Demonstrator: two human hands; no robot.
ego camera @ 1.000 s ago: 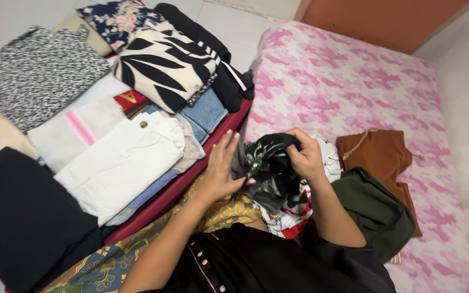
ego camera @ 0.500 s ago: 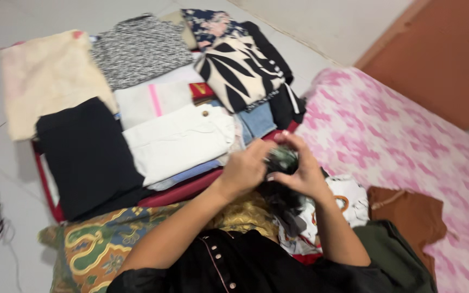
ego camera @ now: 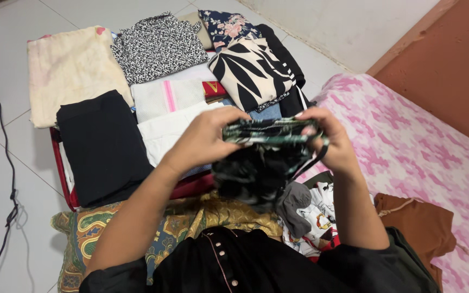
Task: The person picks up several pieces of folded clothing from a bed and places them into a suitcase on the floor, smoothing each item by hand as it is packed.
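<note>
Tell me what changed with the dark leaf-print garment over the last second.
Both hands, left and right, lifted the dark leaf-print garment and stretched its edge out flat between them; before it was bunched low. The folded clothes in the red suitcase stayed as they were.

A: Where are we here?
B: A home, a bedroom by the look of it: pink mattress [ego camera: 408,146] low on a pale tiled floor [ego camera: 6,163].
A: And what else says so?
B: A red suitcase [ego camera: 61,168] lies open, stacked with folded clothes [ego camera: 104,146].
</note>
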